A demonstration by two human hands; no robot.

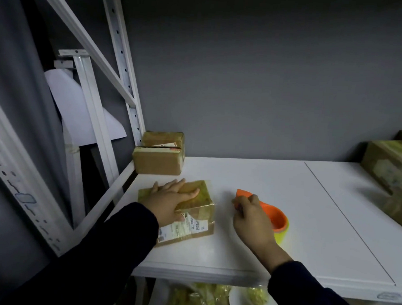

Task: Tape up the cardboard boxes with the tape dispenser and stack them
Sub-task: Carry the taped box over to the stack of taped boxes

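Cardboard box point(199, 213) sat on the white shelf point(286, 191), near its front left. Yellowish tape ran across the top and down the front face, with a printed label on that face. Left grip point(171, 202) lay flat on the box top, fingers straight and thumb on the front face: pressing, not clasping. Right grip point(252, 220) was just right of the box, fingers curled round the orange tape dispenser point(274, 217), low over the shelf with a yellow-green roll showing. Behind the box, by the rack upright point(121, 55), two taped boxes point(159, 153) sat stacked. Well right of the box were more boxes point(394, 169), blurred.
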